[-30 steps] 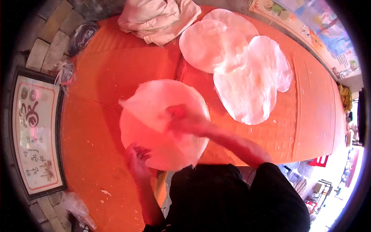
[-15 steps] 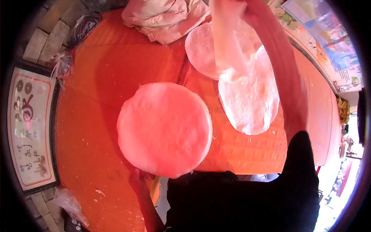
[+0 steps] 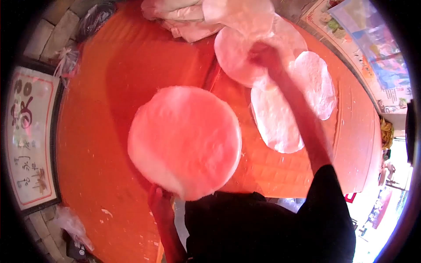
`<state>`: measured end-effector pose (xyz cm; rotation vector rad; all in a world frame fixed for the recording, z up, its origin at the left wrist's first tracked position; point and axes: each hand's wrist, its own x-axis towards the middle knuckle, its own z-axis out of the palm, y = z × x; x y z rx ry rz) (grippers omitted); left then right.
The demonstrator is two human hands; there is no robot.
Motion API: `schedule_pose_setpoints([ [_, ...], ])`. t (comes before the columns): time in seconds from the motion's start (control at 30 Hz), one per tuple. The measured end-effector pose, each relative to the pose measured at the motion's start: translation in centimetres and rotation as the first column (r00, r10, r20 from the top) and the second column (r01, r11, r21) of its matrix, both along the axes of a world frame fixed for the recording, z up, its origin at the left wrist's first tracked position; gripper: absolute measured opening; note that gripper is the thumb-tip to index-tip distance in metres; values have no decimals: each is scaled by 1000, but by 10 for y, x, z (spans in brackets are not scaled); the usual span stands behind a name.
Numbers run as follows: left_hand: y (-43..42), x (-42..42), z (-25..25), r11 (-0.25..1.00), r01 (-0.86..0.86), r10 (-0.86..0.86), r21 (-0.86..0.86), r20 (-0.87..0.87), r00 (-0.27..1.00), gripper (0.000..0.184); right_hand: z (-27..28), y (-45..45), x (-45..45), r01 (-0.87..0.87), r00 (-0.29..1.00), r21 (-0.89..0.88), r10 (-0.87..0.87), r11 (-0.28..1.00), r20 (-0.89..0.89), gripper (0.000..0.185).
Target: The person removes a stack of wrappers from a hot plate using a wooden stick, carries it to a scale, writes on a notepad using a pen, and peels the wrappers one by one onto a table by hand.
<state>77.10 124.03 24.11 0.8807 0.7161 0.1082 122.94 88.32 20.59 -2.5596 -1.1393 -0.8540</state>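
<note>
A thick, round, flat dough sheet (image 3: 186,140) in pink light lies near the front of the orange table. My left hand (image 3: 161,201) is at its lower left edge, fingers bent in and appearing to pinch the rim, partly hidden. Farther up, my right hand (image 3: 265,55) is over several thin pale sheets, its fingers blurred. Beneath it is a round sheet (image 3: 232,57), and nearer me an oblong sheet (image 3: 276,118) partly covered by my forearm. Another sheet (image 3: 241,15) lies at the top, overlapping a bundled cloth (image 3: 186,19).
The orange table (image 3: 96,144) has a raised seam and small white scraps. A framed sign (image 3: 33,136) stands along its left side, with plastic bags (image 3: 74,228) nearby. Another pale sheet (image 3: 322,87) lies right of my forearm. A printed poster (image 3: 372,48) is at the upper right.
The sheet hanging from my right hand is now laid at the top, and that hand has come down and left over the sheets. My left hand is slightly higher at the dough's rim.
</note>
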Motion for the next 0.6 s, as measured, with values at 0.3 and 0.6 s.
schedule_pose_setpoints([
  [0.3,6,18,-17,977,-59,70,203,-51,996,14,24,213,-321,-4,71,328,327,945,-942,58],
  [0.6,-4,20,-2,977,-210,211,-41,-1,978,18,37,215,-318,201,-275,276,324,940,-905,27],
])
